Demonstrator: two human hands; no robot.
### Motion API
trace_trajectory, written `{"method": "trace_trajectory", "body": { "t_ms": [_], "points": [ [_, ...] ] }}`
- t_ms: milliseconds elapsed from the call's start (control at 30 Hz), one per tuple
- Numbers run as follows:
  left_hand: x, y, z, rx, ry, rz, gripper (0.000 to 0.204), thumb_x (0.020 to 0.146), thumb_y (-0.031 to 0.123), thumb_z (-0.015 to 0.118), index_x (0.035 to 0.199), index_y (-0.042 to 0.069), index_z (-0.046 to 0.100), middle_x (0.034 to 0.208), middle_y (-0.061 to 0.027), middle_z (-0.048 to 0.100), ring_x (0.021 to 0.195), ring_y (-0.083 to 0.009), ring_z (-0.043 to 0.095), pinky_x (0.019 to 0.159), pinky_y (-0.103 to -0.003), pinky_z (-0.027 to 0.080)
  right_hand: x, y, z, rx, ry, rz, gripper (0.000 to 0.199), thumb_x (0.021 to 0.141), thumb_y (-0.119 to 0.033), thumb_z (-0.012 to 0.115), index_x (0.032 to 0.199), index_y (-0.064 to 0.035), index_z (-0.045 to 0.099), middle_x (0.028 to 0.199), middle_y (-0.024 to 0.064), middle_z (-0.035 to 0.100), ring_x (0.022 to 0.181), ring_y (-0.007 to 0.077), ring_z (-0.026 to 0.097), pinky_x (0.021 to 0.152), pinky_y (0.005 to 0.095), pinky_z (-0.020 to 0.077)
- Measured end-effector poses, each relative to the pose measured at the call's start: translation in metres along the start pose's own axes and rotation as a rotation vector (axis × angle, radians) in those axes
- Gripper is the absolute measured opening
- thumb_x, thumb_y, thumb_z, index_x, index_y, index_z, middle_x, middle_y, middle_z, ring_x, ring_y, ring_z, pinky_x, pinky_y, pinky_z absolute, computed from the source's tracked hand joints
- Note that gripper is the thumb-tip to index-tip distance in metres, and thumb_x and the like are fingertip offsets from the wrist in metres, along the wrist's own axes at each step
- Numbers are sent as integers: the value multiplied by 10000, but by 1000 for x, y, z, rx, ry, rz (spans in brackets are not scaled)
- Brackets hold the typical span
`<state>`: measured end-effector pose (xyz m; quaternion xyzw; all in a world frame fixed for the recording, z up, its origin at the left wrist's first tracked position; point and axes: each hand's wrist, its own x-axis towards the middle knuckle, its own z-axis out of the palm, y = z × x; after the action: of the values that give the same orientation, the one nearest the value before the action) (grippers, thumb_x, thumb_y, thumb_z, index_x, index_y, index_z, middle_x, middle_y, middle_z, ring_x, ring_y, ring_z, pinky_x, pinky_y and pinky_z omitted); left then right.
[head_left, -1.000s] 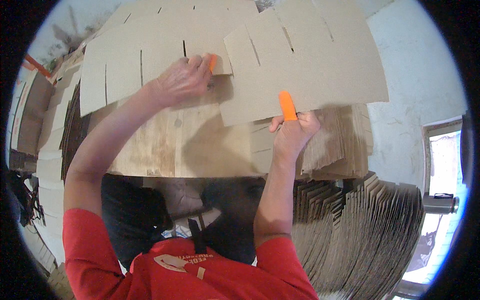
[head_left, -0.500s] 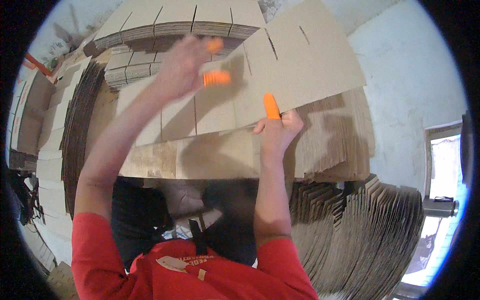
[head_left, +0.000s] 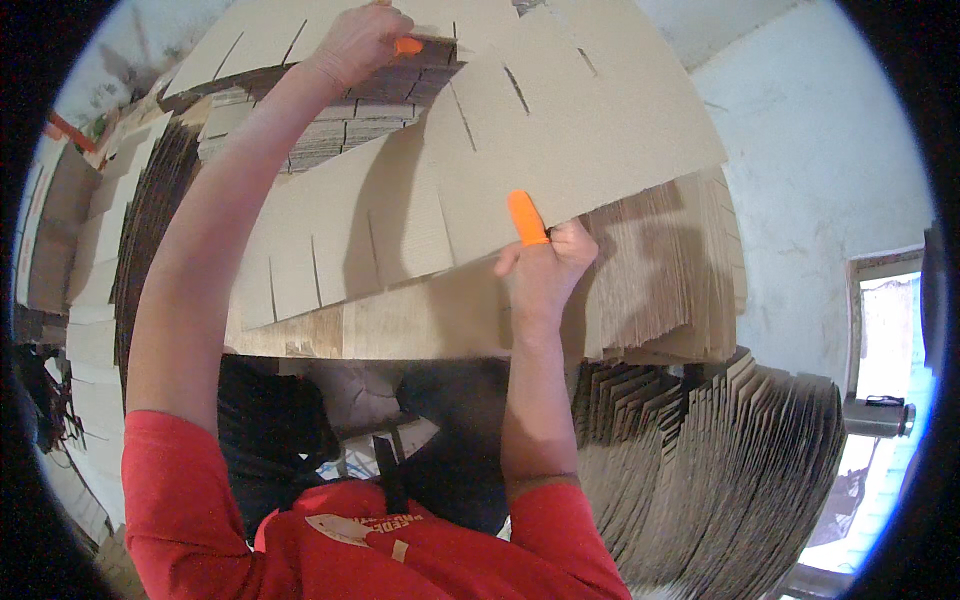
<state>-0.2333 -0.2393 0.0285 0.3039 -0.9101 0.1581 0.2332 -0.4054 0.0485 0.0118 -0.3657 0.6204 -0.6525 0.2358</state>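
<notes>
left hand has risen, both hands pinching the slotted corrugated cardboard sheet; right hand orange-capped.

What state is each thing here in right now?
Slotted cardboard sheet: lifted, tilted, gripped at two edges.
Left hand: grips the sheet's far edge.
Right hand: pinches the near edge.
Orange finger cover: on, pressed against the sheet.
Cardboard stack: lying flat.
</notes>
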Motion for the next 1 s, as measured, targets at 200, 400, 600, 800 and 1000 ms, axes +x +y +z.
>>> {"method": "trace_trajectory", "body": {
  "t_ms": [200,400,600,800,1000],
  "points": [
    [-1,20,-24,126,155,133,410,835,60,544,1242,13,525,1230,-148,542,1044,-326,585,901,-393,521,-2,-5,0,-51,27,-52,305,836,74,571,591,-66,455,406,37,484,366,80,487,389,222,362],
    [-16,57,-34,263,75,225,180,768,80,652,878,-57,609,1059,-145,533,1022,-236,553,703,-297,580,0,-6,-5,-31,44,-46,166,771,73,527,636,-10,480,496,72,510,396,139,534,359,292,404],
    [-46,87,-41,309,28,372,145,711,78,661,763,-56,639,968,-120,539,944,-203,555,638,-235,584,-2,-9,1,36,5,-41,111,794,46,556,689,10,542,521,60,523,402,132,528,369,287,407],
    [-73,136,-65,199,30,440,114,596,85,654,644,-18,642,765,-90,551,858,-204,551,574,-239,562,5,18,-2,-121,46,-177,180,810,92,560,672,-14,515,524,20,495,417,75,476,361,267,369],
    [-95,139,-76,165,36,327,175,617,74,657,749,-40,665,869,-133,554,901,-225,540,574,-271,568,4,16,-2,-184,89,-246,225,765,168,483,647,-23,471,538,-5,464,408,47,450,320,247,338]
  ]
}}
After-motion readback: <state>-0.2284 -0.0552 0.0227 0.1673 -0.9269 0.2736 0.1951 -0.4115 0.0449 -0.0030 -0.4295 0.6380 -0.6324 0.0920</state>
